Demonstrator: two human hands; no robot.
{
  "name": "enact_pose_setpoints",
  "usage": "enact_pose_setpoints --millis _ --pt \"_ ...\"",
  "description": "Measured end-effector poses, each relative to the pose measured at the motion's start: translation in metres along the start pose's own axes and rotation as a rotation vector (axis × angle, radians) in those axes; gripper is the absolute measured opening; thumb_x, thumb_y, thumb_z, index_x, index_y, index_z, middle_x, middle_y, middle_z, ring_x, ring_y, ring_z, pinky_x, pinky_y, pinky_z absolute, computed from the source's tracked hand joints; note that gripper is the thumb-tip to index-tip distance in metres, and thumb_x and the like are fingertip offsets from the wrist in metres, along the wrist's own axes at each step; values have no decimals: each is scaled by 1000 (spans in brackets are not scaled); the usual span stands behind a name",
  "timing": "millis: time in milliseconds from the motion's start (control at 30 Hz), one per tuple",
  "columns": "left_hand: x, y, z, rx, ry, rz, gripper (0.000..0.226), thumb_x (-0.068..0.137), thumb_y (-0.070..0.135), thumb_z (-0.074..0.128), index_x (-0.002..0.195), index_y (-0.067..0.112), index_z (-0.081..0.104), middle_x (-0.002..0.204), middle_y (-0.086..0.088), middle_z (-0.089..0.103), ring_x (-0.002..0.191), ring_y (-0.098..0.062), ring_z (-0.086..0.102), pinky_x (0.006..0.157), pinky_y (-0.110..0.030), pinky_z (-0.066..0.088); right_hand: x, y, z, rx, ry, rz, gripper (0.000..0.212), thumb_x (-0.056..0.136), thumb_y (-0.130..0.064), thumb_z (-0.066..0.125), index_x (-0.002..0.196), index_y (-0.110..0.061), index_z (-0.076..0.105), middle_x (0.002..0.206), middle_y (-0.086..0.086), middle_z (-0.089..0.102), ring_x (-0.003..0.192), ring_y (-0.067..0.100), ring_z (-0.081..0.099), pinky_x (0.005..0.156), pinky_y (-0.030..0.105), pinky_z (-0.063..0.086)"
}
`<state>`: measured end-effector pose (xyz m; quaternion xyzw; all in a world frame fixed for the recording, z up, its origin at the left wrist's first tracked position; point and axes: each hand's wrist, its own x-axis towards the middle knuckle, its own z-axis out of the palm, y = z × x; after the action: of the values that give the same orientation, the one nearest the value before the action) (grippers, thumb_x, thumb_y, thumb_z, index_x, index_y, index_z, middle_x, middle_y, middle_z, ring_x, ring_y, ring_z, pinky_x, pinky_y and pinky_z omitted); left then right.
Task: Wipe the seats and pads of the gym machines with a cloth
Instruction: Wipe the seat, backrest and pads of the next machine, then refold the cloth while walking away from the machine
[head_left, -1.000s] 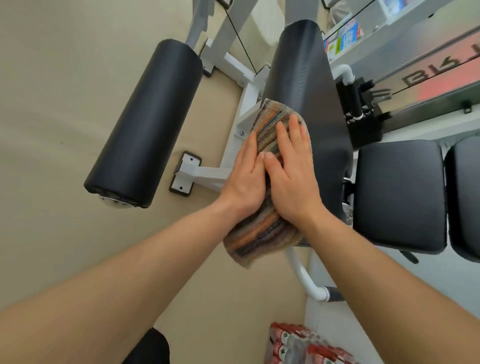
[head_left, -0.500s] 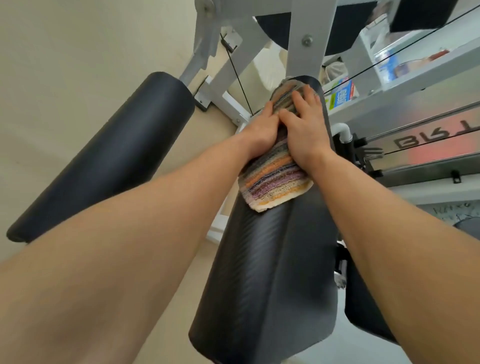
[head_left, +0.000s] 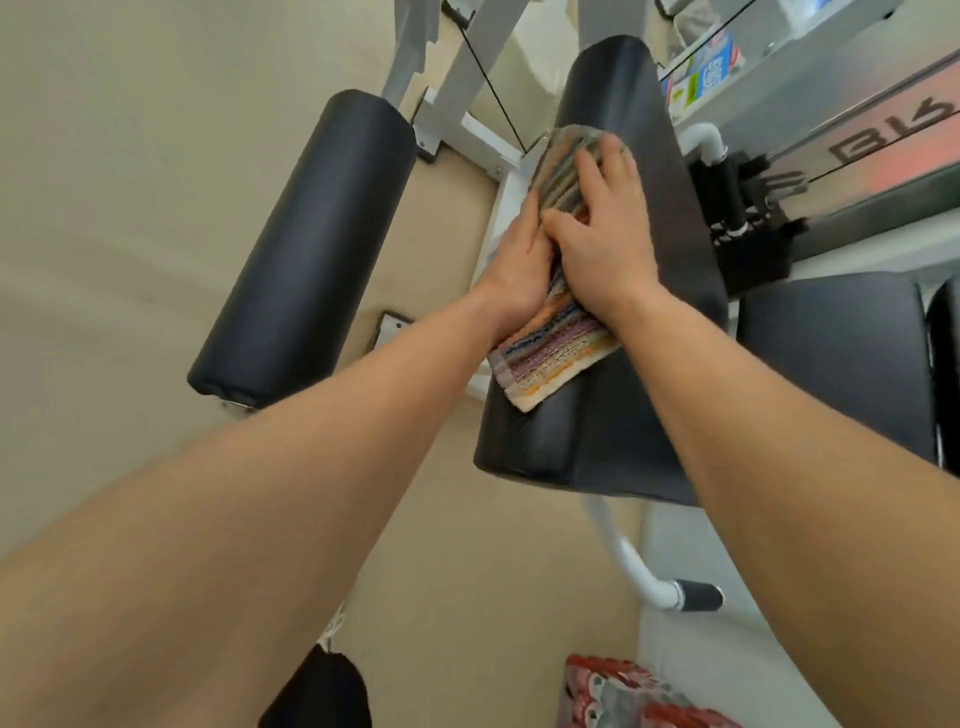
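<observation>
A striped, multicoloured cloth (head_left: 545, 364) lies along the left side of a long black pad (head_left: 613, 431) at the centre of the view. My left hand (head_left: 514, 270) presses the cloth on the pad's left edge. My right hand (head_left: 602, 244) lies flat on the cloth beside it, fingers pointing away from me. Both hands touch each other. A second black roller pad (head_left: 306, 249) stands to the left, apart from the hands. A black seat (head_left: 836, 364) sits to the right of the long pad.
White machine frame bars (head_left: 483, 140) and a thin black cable run behind the pads. A white tube with a black end cap (head_left: 675, 592) sticks out below the long pad. A red-labelled pack of bottles (head_left: 634, 696) stands on the beige floor below.
Both hands and the cloth have slid back along the long pad toward me, from its far top end to its middle. The camera has tilted down, so the pad's near end shows.
</observation>
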<state>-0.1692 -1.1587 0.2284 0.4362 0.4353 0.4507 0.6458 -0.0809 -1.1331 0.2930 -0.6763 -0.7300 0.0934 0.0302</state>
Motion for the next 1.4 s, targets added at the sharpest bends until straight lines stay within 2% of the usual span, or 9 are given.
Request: enact_pose_setpoints --millis 100,200,433,667,833,967,1100,1233,1400 --pt "-67 -16 3 62 -50 -75 59 107 47 24 161 33 5 165 -3 24 150 -19 27 123 -44 24 -75 -16 5 5 -5 37 70 97 -37 44 160 -16 21 170 4 4 157 19 -3 127 40 2" --pt "-128 -21 4 151 -101 -146 61 109 44 22 160 29 -5 169 3 9 154 -13 12 127 -41 15 -142 -31 10 39 -6 78 66 100 -37 41 161 -20 20 170 1 4 157 16 -3 127 38 0" --pt "-200 -25 7 245 -142 -220 79 95 62 33 159 39 -7 166 9 20 149 -10 27 122 -43 29 -228 -44 20 118 -42 146 63 104 -31 31 162 -23 7 170 -1 -8 155 14 -12 127 40 -6" --pt "-218 11 9 480 147 -264 48 99 21 54 145 33 45 134 4 63 120 -20 60 104 -41 50 -240 -45 4 256 -167 165 70 102 -23 42 162 -23 7 170 -5 -12 155 13 -14 127 39 -4" --pt "-236 48 8 541 127 -392 41 94 10 56 131 27 63 121 0 68 110 -22 63 98 -35 51 -264 -48 -22 415 -258 243 66 97 -14 49 159 -20 27 170 -5 8 156 16 7 124 36 15" --pt "-275 90 6 462 -39 -467 35 96 9 49 119 27 71 105 -5 72 92 -24 70 79 -38 60 -285 -54 -60 781 -297 503 36 104 -27 42 133 -16 60 141 8 57 133 26 50 115 44 36" --pt "-321 138 1 285 -100 -526 40 95 0 44 118 19 71 97 -22 72 75 -46 73 57 -46 61 -320 -55 -98 747 -391 594 38 103 -26 45 137 -13 57 141 6 57 130 26 52 112 42 39" --pt "-360 183 -2 253 -164 -484 37 96 4 46 110 19 76 104 -24 72 88 -40 74 70 -52 63 -354 -64 -137 901 -497 679 38 93 -12 51 130 -15 61 133 14 59 127 31 52 104 47 43" --pt "-396 241 -9 242 -192 -517 41 76 17 52 108 17 78 110 -25 71 102 -40 68 86 -57 58 -377 -91 -178 1140 -489 514 35 89 -6 47 112 -27 62 120 1 64 115 16 55 92 37 42"
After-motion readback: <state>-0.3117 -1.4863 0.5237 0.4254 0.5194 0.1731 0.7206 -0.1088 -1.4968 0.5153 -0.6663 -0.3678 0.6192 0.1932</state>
